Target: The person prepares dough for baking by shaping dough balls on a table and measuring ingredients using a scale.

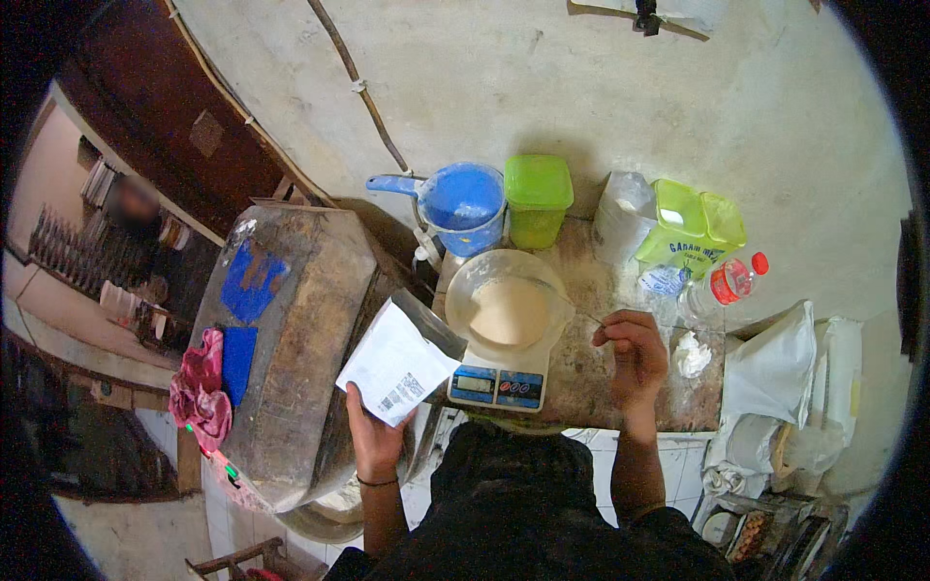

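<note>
My left hand [373, 436] is closed on the lower edge of a white paper packet [395, 363] with an open silvery top, tilted toward a round translucent bowl [459, 290]. A pale beige powder or batter [509, 312] lies in the bowl, which stands on a white digital kitchen scale [531, 374] with a blue panel. My right hand [635, 353], right of the bowl, pinches the end of a thin handle [584, 314], seemingly a spoon's. That handle reaches to the bowl's right rim; its far end is hard to make out.
Behind the bowl stand a blue dipper [465, 198] and a green lidded container [539, 194]. At right are a green tub [678, 232], a red-capped bottle [731, 283], and a crumpled white lump [692, 354]. A large worn wooden box [310, 290] stands left; a blurred person [136, 208] is beyond.
</note>
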Demonstrator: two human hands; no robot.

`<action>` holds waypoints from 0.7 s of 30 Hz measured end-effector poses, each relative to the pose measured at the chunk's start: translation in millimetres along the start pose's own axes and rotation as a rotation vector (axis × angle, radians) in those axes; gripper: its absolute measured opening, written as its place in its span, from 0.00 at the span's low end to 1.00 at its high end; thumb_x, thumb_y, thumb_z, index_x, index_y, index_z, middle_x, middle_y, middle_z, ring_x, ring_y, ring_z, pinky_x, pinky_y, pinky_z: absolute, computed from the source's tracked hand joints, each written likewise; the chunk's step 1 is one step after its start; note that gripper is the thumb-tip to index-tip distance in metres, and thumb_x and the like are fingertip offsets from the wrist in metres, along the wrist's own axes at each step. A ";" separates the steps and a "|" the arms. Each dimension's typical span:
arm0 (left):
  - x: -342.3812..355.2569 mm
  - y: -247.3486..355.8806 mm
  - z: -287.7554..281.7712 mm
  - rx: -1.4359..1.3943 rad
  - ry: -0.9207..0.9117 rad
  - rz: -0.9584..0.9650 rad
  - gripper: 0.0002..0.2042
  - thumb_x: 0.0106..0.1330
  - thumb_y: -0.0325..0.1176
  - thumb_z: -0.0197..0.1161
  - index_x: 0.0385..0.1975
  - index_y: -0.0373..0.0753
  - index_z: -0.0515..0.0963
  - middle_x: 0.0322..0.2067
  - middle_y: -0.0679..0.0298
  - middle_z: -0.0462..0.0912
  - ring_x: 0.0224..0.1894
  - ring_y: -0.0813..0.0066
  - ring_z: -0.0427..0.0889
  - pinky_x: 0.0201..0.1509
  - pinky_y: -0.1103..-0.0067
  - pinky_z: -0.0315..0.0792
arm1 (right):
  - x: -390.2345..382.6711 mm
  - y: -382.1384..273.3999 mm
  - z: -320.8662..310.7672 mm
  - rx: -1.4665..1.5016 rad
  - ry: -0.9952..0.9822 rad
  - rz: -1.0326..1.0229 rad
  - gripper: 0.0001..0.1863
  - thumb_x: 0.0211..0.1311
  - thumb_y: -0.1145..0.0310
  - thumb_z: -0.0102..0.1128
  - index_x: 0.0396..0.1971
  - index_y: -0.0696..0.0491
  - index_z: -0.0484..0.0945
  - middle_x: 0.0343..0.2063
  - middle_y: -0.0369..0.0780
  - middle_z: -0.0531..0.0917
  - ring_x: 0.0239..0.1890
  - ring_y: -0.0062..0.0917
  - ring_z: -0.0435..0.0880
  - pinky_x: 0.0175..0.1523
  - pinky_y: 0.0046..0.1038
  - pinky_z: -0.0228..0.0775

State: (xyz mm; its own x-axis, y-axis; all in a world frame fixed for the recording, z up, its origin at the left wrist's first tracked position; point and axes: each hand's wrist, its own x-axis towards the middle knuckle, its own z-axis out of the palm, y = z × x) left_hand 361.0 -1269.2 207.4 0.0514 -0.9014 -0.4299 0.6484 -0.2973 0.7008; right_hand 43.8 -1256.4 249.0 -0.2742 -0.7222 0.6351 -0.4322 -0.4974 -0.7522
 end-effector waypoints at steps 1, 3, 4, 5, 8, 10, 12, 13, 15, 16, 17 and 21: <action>-0.3 0.3 -0.2 -0.005 0.002 0.005 0.25 0.64 0.58 0.40 0.51 0.48 0.66 0.46 0.67 0.75 0.46 0.66 0.76 0.39 0.67 0.72 | 0.5 -4.5 -0.8 0.093 0.068 0.017 0.12 0.63 0.64 0.48 0.31 0.58 0.74 0.32 0.44 0.75 0.27 0.26 0.77 0.31 0.24 0.71; -1.5 -0.4 -0.6 0.020 0.015 0.006 0.27 0.63 0.59 0.40 0.54 0.46 0.64 0.48 0.65 0.74 0.47 0.67 0.76 0.39 0.68 0.72 | 3.9 -15.8 -4.1 0.270 0.206 0.053 0.14 0.63 0.62 0.48 0.31 0.59 0.73 0.33 0.44 0.74 0.26 0.26 0.76 0.31 0.25 0.71; -2.2 -0.3 0.1 0.028 0.030 -0.006 0.27 0.63 0.59 0.40 0.54 0.46 0.64 0.48 0.65 0.74 0.47 0.66 0.76 0.40 0.68 0.72 | 3.3 -16.5 -7.1 0.318 0.235 0.047 0.13 0.64 0.64 0.47 0.31 0.59 0.72 0.33 0.44 0.73 0.25 0.25 0.76 0.30 0.24 0.70; -3.4 0.5 0.7 0.036 0.042 -0.010 0.27 0.63 0.59 0.40 0.54 0.46 0.64 0.48 0.65 0.74 0.47 0.66 0.75 0.40 0.67 0.72 | 3.1 -16.7 -8.3 0.305 0.219 0.082 0.12 0.64 0.65 0.47 0.31 0.59 0.72 0.33 0.44 0.73 0.25 0.25 0.76 0.30 0.24 0.70; -3.1 0.2 -2.7 0.030 0.008 -0.025 0.27 0.63 0.58 0.41 0.55 0.47 0.63 0.50 0.66 0.73 0.49 0.65 0.74 0.43 0.66 0.70 | 0.8 -17.0 -10.8 0.267 0.192 0.168 0.11 0.64 0.66 0.46 0.31 0.60 0.72 0.33 0.43 0.73 0.24 0.24 0.75 0.29 0.24 0.69; -3.6 0.4 -2.7 0.018 -0.013 -0.024 0.27 0.64 0.57 0.41 0.55 0.46 0.63 0.51 0.65 0.72 0.50 0.65 0.73 0.45 0.65 0.69 | -2.3 -17.0 -12.7 0.244 0.204 0.199 0.11 0.64 0.66 0.46 0.31 0.59 0.71 0.33 0.43 0.72 0.24 0.23 0.75 0.29 0.24 0.69; -2.0 -0.6 -3.8 -0.008 -0.042 -0.021 0.27 0.64 0.57 0.41 0.56 0.46 0.62 0.51 0.65 0.71 0.51 0.65 0.72 0.47 0.65 0.69 | -4.9 -15.2 -16.2 0.279 0.213 0.218 0.12 0.64 0.65 0.46 0.31 0.59 0.72 0.33 0.43 0.72 0.24 0.24 0.75 0.28 0.24 0.69; -2.9 -0.4 -2.6 -0.010 -0.043 -0.016 0.26 0.65 0.56 0.40 0.56 0.45 0.62 0.51 0.65 0.71 0.51 0.65 0.72 0.48 0.65 0.68 | -5.0 -16.2 -15.2 0.329 0.224 0.231 0.12 0.64 0.64 0.46 0.31 0.59 0.72 0.33 0.43 0.72 0.24 0.24 0.75 0.28 0.24 0.69; -5.6 0.9 2.1 -0.014 -0.044 -0.006 0.26 0.65 0.55 0.39 0.56 0.44 0.61 0.51 0.64 0.71 0.52 0.65 0.72 0.50 0.65 0.68 | -4.4 -20.3 -9.6 0.429 0.246 0.256 0.13 0.64 0.63 0.46 0.32 0.59 0.72 0.33 0.43 0.72 0.24 0.24 0.75 0.28 0.24 0.70; -5.2 1.3 4.2 -0.031 -0.044 -0.014 0.25 0.66 0.54 0.39 0.56 0.44 0.61 0.51 0.64 0.71 0.52 0.65 0.71 0.50 0.65 0.68 | -5.6 -21.4 -6.5 0.480 0.230 0.278 0.13 0.64 0.63 0.46 0.32 0.59 0.72 0.34 0.43 0.72 0.25 0.25 0.75 0.27 0.24 0.70; -4.7 1.6 6.0 -0.049 -0.043 -0.021 0.25 0.66 0.52 0.40 0.56 0.43 0.61 0.52 0.64 0.70 0.52 0.65 0.71 0.50 0.65 0.68 | -7.6 -22.1 -2.5 0.531 0.212 0.300 0.13 0.65 0.64 0.46 0.32 0.59 0.72 0.34 0.43 0.71 0.25 0.25 0.76 0.27 0.24 0.70; 3.4 -11.9 -5.0 0.080 -0.091 0.108 0.22 0.68 0.47 0.42 0.56 0.40 0.61 0.52 0.62 0.70 0.53 0.66 0.70 0.52 0.67 0.67 | -12.6 -28.3 19.0 0.629 0.084 0.384 0.12 0.65 0.64 0.45 0.34 0.59 0.72 0.35 0.42 0.71 0.27 0.25 0.76 0.28 0.24 0.70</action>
State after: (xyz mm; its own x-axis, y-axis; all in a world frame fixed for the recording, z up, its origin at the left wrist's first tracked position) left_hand 357.3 -1267.1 194.8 0.0459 -0.9532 -0.2990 0.5798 -0.2183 0.7850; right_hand 75.8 -1242.3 258.9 -0.3824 -0.8740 0.2997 0.2744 -0.4172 -0.8664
